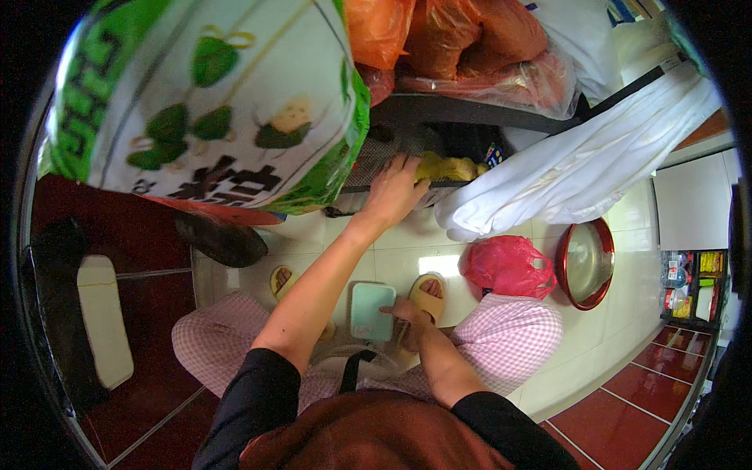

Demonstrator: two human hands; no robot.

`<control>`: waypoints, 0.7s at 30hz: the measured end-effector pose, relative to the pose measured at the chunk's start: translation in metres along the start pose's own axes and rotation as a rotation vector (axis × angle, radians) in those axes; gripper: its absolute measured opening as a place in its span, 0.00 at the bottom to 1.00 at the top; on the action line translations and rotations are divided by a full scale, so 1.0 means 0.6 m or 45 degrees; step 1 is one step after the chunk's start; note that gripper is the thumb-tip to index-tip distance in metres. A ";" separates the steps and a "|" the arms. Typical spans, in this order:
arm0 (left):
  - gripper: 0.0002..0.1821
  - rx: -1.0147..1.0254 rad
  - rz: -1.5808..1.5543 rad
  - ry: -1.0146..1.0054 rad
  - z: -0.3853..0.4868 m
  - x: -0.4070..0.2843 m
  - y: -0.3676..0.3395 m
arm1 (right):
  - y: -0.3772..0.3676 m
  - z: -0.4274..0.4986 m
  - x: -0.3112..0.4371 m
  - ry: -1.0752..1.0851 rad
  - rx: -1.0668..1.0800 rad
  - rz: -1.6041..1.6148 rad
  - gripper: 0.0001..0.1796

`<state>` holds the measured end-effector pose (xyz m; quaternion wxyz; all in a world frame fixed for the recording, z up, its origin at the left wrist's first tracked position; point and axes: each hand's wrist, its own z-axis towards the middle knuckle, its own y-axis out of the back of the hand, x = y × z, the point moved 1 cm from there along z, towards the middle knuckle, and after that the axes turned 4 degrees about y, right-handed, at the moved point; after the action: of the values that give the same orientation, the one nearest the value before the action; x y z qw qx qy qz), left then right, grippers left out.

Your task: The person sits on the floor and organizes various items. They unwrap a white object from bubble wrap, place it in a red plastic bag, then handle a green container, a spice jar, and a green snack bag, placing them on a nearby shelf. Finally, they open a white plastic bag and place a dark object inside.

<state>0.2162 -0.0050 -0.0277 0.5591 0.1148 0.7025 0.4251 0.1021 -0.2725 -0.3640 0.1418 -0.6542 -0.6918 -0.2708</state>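
Note:
My left hand (pixel 395 189) reaches out to a dark low shelf (pixel 382 150) with a woven-looking surface. Its fingers are at the left end of a lumpy yellow-green item (pixel 449 168); whether they grip it, I cannot tell. Lower down, between my feet, my right hand (pixel 414 320) holds a pale green rectangular box (pixel 373 311) by its right edge. One digit lies over the top, which bears a small label, and the other fingers are partly hidden.
A big green-and-white printed bag (pixel 235 100) hangs at upper left. Orange bags (pixel 458 35) rest above the shelf, with white cloth (pixel 564 158) draped to its right. On the tiled floor are a pink plastic bag (pixel 508 267) and a red-rimmed metal basin (pixel 586 264).

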 end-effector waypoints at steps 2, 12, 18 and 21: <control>0.26 0.081 -0.011 0.003 0.015 -0.004 -0.007 | -0.003 -0.002 0.002 -0.008 0.007 -0.021 0.39; 0.32 -0.289 0.400 0.240 0.115 0.146 0.025 | 0.008 -0.039 0.058 0.038 -0.392 -0.491 0.33; 0.28 -0.899 0.544 -0.343 0.316 0.314 -0.029 | 0.044 -0.062 0.126 -0.188 -0.434 -0.502 0.31; 0.28 -0.972 0.214 -0.367 0.341 0.357 -0.040 | 0.055 -0.087 0.154 -0.134 -0.403 -0.539 0.30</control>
<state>0.3296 0.2125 -0.1955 0.6174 0.0147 0.3973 0.6787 0.1168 -0.2253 -0.2641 -0.0582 -0.5221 -0.7687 -0.3648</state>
